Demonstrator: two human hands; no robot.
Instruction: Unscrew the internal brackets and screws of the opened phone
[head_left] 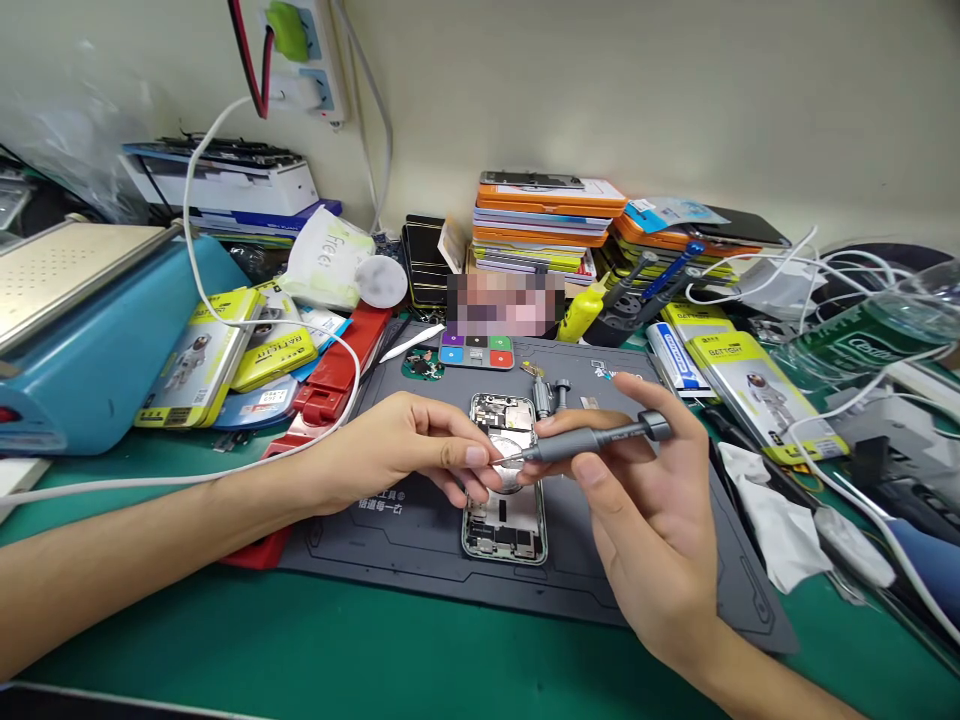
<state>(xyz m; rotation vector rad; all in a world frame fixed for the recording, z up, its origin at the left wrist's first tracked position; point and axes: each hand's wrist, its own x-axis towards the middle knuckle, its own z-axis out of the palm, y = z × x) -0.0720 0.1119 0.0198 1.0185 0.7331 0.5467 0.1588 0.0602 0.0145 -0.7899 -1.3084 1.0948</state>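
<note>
My right hand [660, 500] holds a dark grey precision screwdriver [577, 443] nearly level, its thin shaft pointing left. The thumb and fingers of my left hand [420, 445] are pinched together at the screwdriver's tip. Whether a small screw sits between them is too small to tell. Beneath both hands an opened smartphone [506, 525] lies on a dark grey work mat [390, 545], its inner parts exposed. A round whitish piece on the phone's middle is partly hidden by my fingers.
Behind the phone are a coloured screw tray [476, 350], a small green circuit board [423, 365] and a screwdriver stand [619, 318]. Yellow battery boxes [765, 395], a green bottle [862, 325] and cables crowd the right. On the left are a red holder [330, 385] and a blue machine [97, 350].
</note>
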